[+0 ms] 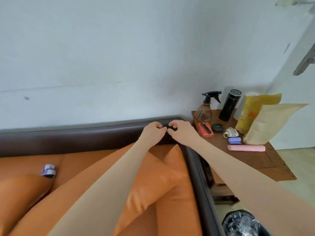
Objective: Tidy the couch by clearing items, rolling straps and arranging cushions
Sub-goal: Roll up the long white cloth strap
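Both my hands meet over the right end of the couch's dark brown backrest (pixel 68 138). My left hand (pixel 153 132) and my right hand (pixel 180 132) have curled fingers and pinch a small dark item (pixel 168 128) between their fingertips. It is too small to name. On the orange seat at the left lies a rolled purple and white strap (pixel 48 171). An orange cushion (pixel 153 181) leans in the couch's right corner under my left forearm. A second orange cushion (pixel 20 193) lies at the lower left.
A wooden side table (pixel 247 160) right of the couch carries a spray bottle (pixel 204 111), a black flask (pixel 229 106), a yellow bag (pixel 255 109), a beige paper bag (pixel 272 123) and several small items. A bin with a black liner (pixel 242 223) stands on the floor below.
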